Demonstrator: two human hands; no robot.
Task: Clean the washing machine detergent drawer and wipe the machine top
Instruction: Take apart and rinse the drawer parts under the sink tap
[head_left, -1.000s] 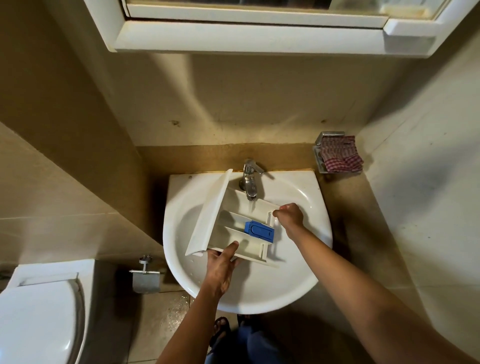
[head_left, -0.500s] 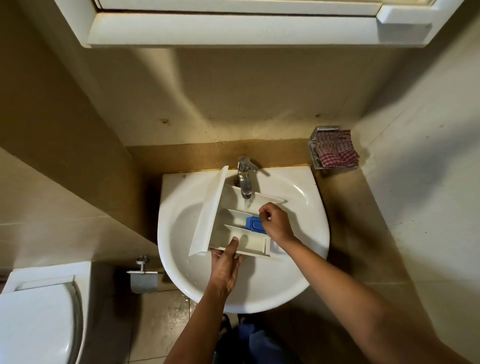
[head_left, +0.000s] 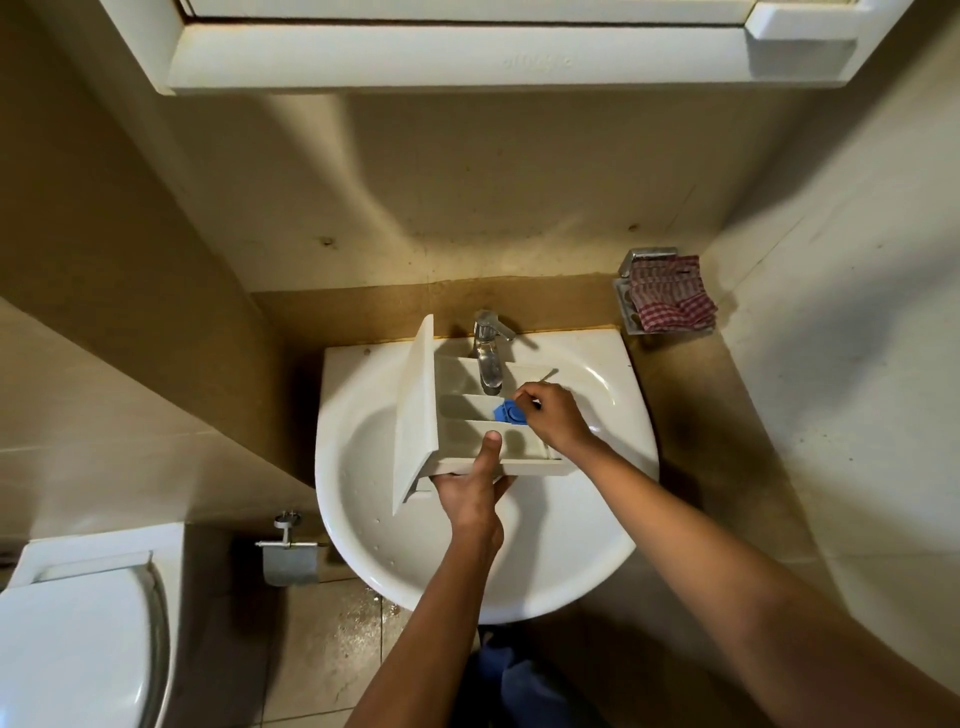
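The white sink (head_left: 519, 561) is mounted on the wall directly below me, with a toilet (head_left: 78, 639) at lower left. The detergent drawer (head_left: 415, 410) is held over the sink bowl with its compartments facing up. Its front panel is on the left and its far end is under the tap (head_left: 488, 358). My left grip (head_left: 470, 493) is clamped on the drawer's near wall, thumb on top and fingers underneath. My right grip (head_left: 553, 415) is curled over the middle compartment. A red checked cloth (head_left: 670, 301) lies in a wall dish to the right of the sink, well apart from the drawer. The blue insert (head_left: 509, 414) sits in the middle compartment, and my right fingertips are pinched on its right end.
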